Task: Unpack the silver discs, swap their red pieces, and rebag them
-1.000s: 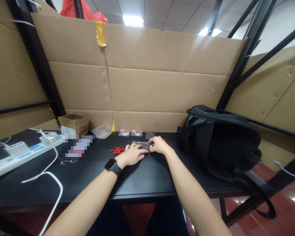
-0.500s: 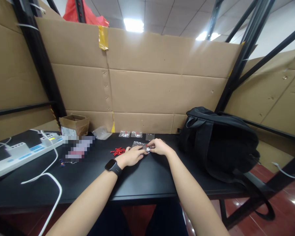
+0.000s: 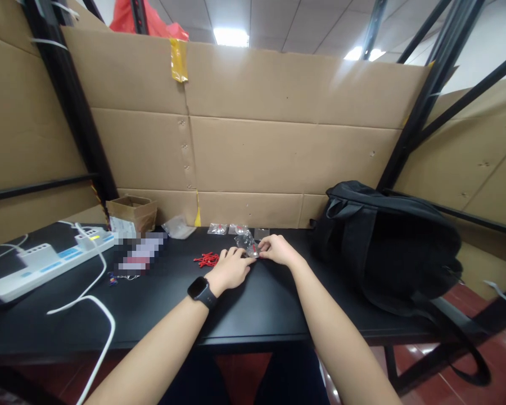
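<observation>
A small clear plastic bag (image 3: 245, 241) with a bit of red in its lower end stands tilted up from the black table between my hands. My left hand (image 3: 231, 270), with a dark watch on its wrist, has its fingertips closed at the bag's lower left edge. My right hand (image 3: 277, 251) pinches the bag's lower right edge. Just left of my left hand lies a pile of red cord-like pieces (image 3: 207, 259). Behind the held bag are two flat clear bags with red bits, a left one (image 3: 217, 229) and a right one (image 3: 236, 229), and another clear bag (image 3: 262, 233).
A black backpack (image 3: 388, 247) takes up the right side of the table (image 3: 253, 315). On the left are a white power strip (image 3: 50, 267) with cables, an open cardboard box (image 3: 137, 212) and a crumpled plastic bag (image 3: 179, 226). Cardboard panels (image 3: 253, 152) wall the back.
The clear bag has tipped up from lying nearly flat, its top now raised toward the back. My right hand's fingers have shifted to the bag's lower right edge. The view has turned slightly.
</observation>
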{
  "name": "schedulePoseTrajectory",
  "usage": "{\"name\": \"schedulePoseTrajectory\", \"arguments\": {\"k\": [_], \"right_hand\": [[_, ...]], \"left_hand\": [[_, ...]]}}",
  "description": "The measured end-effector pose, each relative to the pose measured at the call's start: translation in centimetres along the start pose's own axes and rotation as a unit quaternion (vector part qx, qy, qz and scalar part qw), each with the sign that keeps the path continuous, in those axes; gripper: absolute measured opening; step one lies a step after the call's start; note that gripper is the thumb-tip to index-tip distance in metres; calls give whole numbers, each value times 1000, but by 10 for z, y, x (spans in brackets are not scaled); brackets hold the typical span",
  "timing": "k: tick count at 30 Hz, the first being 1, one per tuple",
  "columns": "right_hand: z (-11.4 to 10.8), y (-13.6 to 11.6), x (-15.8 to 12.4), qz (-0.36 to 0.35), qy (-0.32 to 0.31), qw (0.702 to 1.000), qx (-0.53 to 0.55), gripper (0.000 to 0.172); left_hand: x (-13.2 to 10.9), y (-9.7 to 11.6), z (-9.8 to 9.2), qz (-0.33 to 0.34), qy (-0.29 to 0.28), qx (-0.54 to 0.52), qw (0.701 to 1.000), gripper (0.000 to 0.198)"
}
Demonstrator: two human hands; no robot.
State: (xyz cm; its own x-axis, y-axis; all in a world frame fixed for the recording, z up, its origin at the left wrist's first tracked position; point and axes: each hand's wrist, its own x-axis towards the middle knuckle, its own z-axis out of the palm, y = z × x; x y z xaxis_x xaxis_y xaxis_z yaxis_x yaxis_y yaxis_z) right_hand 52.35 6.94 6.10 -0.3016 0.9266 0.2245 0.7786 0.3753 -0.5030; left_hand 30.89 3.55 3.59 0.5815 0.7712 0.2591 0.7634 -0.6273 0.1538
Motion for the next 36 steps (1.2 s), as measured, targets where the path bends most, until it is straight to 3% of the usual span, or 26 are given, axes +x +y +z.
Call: {"name": "schedulePoseTrajectory", "arguments": {"k": [4,9,16,23,30,36], "right_hand": [[0,-3,0,-6,-2,1000,-3,26],[4,-10,-1,-11,44,997,-64,25],[17,-19,4,64,64,986,-140,31],[7,-14,-1,7,24,998,-60,17],[20,-15,8,-21,83,983,-164,26],[29,-14,17,-47,131,972,-191,36]], "left_hand": [[1,-9,0,-12,-23,-11,1000,42],[2,-12,-4,-7,-54,-28,998,42],[1,-14,-10,-4,-90,-57,994,44],[1,-13,-20,-10,-162,-38,986,48],[0,-11,-25,19,-178,-35,983,52],[0,-21,-22,15,-128,-20,991,53]]}}
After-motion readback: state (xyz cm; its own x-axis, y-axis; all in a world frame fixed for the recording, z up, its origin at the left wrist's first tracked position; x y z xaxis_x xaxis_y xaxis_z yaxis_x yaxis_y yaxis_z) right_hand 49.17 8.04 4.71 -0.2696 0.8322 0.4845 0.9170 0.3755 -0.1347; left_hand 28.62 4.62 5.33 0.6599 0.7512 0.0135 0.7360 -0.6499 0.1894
